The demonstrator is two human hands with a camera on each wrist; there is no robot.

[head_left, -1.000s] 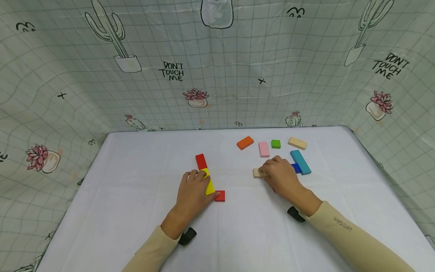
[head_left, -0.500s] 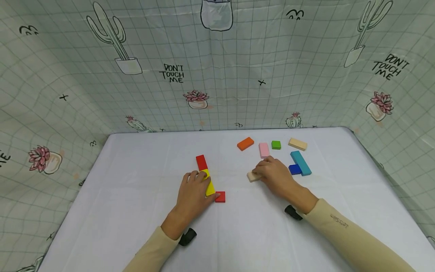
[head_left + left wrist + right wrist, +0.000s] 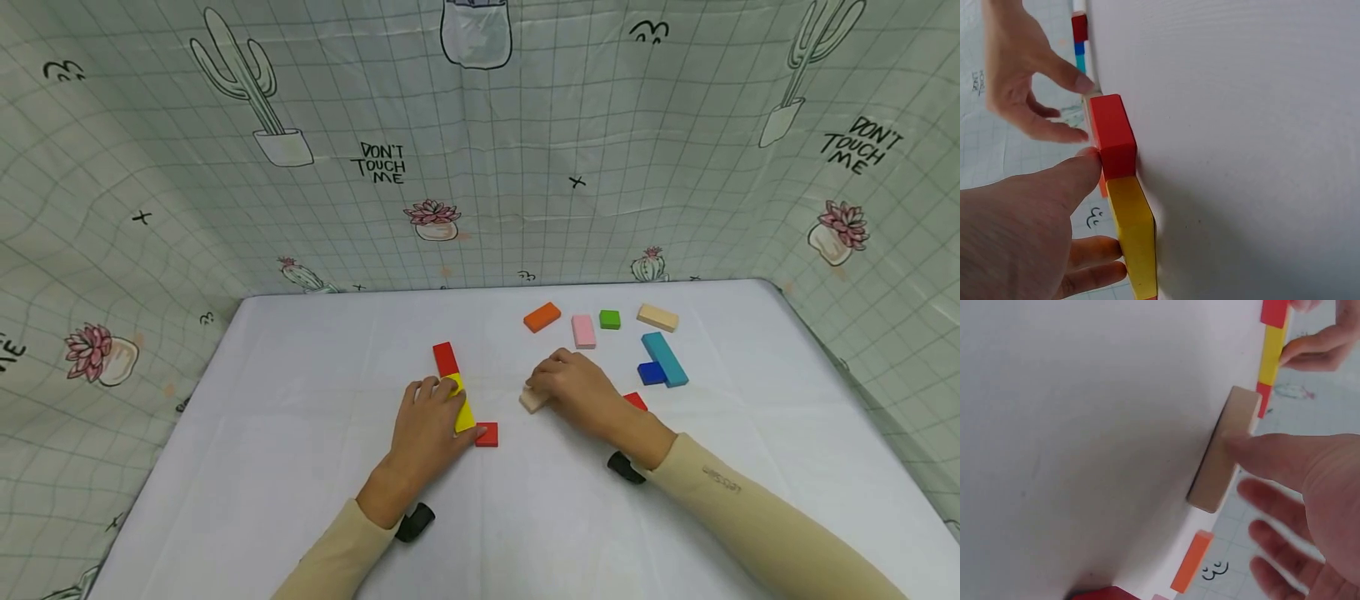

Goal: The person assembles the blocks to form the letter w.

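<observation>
In the head view my left hand rests at a row of blocks, its fingertips on the yellow block. Its thumb touches the near red block; in the left wrist view that red block stands end to end with the yellow one. Another red block continues the row at the far end. My right hand holds a beige wooden block by thumb and fingers, to the right of the row. In the right wrist view the thumb lies against this long beige block.
Behind the right hand lie an orange block, a pink block, a green block and another beige block. Farther right, a blue block touches a teal block. A red block shows beside the right wrist.
My right hand has moved left with the beige block, away from the blue and teal blocks, and the block has turned. A red block beside the right wrist is uncovered. The left hand stays put.
</observation>
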